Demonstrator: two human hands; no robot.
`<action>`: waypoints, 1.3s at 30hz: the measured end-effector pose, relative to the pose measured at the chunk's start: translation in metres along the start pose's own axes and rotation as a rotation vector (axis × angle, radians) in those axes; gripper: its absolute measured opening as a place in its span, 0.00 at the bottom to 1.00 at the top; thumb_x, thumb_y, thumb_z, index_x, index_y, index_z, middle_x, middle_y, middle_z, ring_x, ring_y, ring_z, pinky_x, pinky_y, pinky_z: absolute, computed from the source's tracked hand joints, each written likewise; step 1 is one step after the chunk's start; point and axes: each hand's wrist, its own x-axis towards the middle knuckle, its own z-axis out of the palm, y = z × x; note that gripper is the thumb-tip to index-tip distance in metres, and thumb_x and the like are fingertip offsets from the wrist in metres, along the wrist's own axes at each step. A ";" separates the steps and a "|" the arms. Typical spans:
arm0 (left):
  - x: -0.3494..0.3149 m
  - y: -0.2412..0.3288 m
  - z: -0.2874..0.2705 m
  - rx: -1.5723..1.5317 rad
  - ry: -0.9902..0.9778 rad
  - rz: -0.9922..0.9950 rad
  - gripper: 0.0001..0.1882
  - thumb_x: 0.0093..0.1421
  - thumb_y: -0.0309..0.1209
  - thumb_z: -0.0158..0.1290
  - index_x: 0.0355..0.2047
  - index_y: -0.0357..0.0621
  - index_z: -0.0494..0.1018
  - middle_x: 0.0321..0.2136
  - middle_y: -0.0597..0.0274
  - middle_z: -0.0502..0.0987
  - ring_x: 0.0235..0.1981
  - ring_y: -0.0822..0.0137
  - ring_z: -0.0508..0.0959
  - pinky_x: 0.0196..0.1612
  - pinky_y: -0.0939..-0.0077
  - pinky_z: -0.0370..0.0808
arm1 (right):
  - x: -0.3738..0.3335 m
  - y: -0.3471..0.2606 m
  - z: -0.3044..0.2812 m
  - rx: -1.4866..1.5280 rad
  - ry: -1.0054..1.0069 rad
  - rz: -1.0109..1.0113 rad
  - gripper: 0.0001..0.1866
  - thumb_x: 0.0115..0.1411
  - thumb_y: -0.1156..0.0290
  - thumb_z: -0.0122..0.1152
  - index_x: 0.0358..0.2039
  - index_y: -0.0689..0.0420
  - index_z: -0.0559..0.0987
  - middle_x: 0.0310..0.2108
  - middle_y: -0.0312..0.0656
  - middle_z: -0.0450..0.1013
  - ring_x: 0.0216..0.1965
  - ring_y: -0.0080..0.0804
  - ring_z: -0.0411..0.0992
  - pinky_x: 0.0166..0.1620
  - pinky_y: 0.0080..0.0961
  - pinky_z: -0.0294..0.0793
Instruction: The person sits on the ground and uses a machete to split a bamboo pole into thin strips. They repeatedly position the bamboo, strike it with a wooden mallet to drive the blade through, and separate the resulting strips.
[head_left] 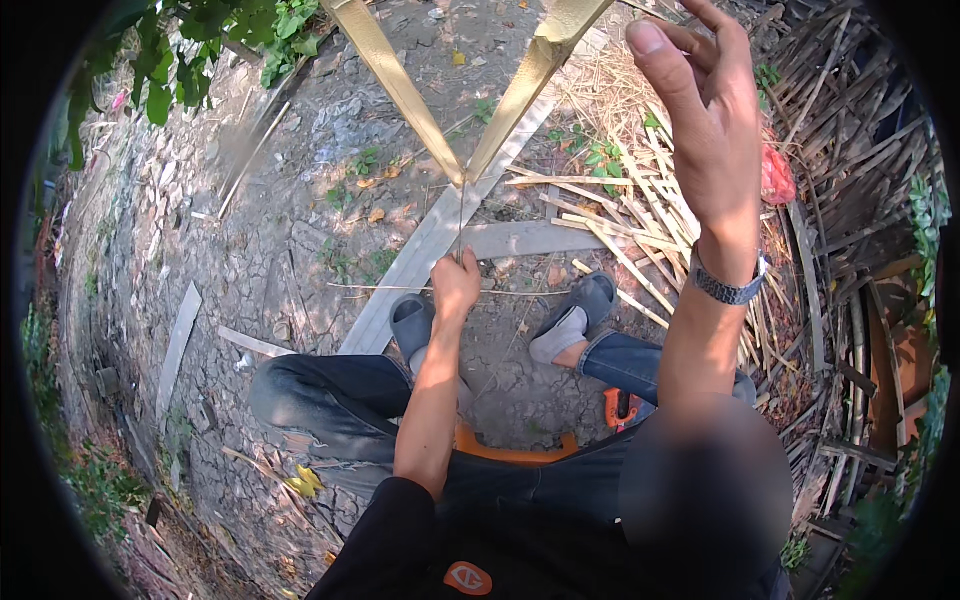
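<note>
A split bamboo pole [402, 95] spreads in a V, its two pale halves meeting at a point in front of me. In that fork sits a knife [461, 222], its thin blade seen edge-on. My left hand [457, 284] is closed round the lower end of the knife, where the handle is mostly hidden. Raised at the upper right, my right hand [708, 125] has its thumb and fingers apart and holds nothing. It is nearest to the right half of the bamboo, and a dark metal watch circles its wrist.
Under the fork a long grey board [405, 280] lies slantwise on cracked soil. Split bamboo strips [640, 235] are scattered to the right, beside a large stick pile [860, 170]. An orange-handled tool [620, 407] lies by my right leg, near an orange seat edge [520, 456]. Leaves [160, 80] hang upper left.
</note>
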 end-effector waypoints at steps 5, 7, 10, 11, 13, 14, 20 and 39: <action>-0.031 -0.146 0.053 0.242 -0.167 -0.470 0.28 0.65 0.47 0.53 0.40 0.26 0.80 0.42 0.30 0.80 0.51 0.39 0.80 0.54 0.52 0.77 | -0.051 0.015 -0.015 0.208 0.055 0.321 0.32 0.66 0.53 0.58 0.60 0.66 0.69 0.46 0.52 0.75 0.45 0.33 0.76 0.53 0.30 0.74; -0.027 -0.124 0.055 0.195 -0.269 -0.440 0.28 0.65 0.48 0.53 0.44 0.28 0.79 0.45 0.33 0.80 0.51 0.41 0.80 0.55 0.54 0.77 | -0.078 0.039 -0.027 0.235 0.057 0.428 0.29 0.65 0.56 0.62 0.56 0.66 0.71 0.42 0.46 0.75 0.44 0.32 0.74 0.50 0.28 0.73; -0.002 -0.113 0.052 0.223 -0.319 -0.446 0.28 0.65 0.48 0.53 0.45 0.28 0.79 0.43 0.33 0.81 0.50 0.41 0.81 0.54 0.54 0.77 | -0.113 0.044 -0.028 0.347 0.009 0.549 0.24 0.67 0.59 0.60 0.54 0.66 0.73 0.43 0.45 0.74 0.44 0.31 0.74 0.50 0.28 0.74; -0.004 -0.105 0.049 0.238 -0.260 -0.410 0.27 0.65 0.47 0.52 0.42 0.28 0.80 0.43 0.30 0.80 0.48 0.38 0.81 0.53 0.53 0.77 | -0.123 0.048 -0.031 0.351 -0.010 0.542 0.23 0.67 0.60 0.60 0.53 0.66 0.74 0.44 0.46 0.74 0.44 0.31 0.74 0.49 0.28 0.75; 0.002 -0.085 0.039 0.131 -0.075 -0.266 0.27 0.65 0.47 0.52 0.35 0.27 0.80 0.38 0.29 0.80 0.44 0.36 0.81 0.50 0.51 0.77 | -0.128 0.042 -0.039 0.296 -0.006 0.572 0.20 0.67 0.62 0.61 0.51 0.65 0.75 0.44 0.44 0.74 0.44 0.30 0.74 0.48 0.28 0.76; 0.010 -0.075 0.033 0.070 -0.014 -0.194 0.27 0.65 0.47 0.52 0.32 0.27 0.80 0.35 0.28 0.79 0.42 0.36 0.82 0.47 0.49 0.76 | -0.125 0.039 -0.041 0.294 -0.006 0.584 0.19 0.67 0.63 0.61 0.50 0.65 0.75 0.44 0.44 0.75 0.44 0.29 0.74 0.48 0.28 0.76; 0.044 0.100 -0.079 -0.087 0.020 0.110 0.30 0.66 0.47 0.52 0.21 0.27 0.77 0.16 0.37 0.76 0.26 0.38 0.81 0.33 0.48 0.73 | -0.133 0.046 -0.056 0.266 0.026 0.587 0.17 0.67 0.64 0.60 0.48 0.65 0.76 0.42 0.43 0.76 0.40 0.29 0.75 0.46 0.26 0.77; 0.054 -0.004 -0.047 -0.336 -0.278 -0.277 0.25 0.59 0.47 0.62 0.44 0.35 0.81 0.33 0.50 0.84 0.35 0.61 0.83 0.42 0.69 0.77 | -0.373 0.194 0.116 0.412 -0.306 1.406 0.10 0.70 0.68 0.54 0.39 0.62 0.74 0.22 0.37 0.69 0.14 0.26 0.68 0.18 0.30 0.74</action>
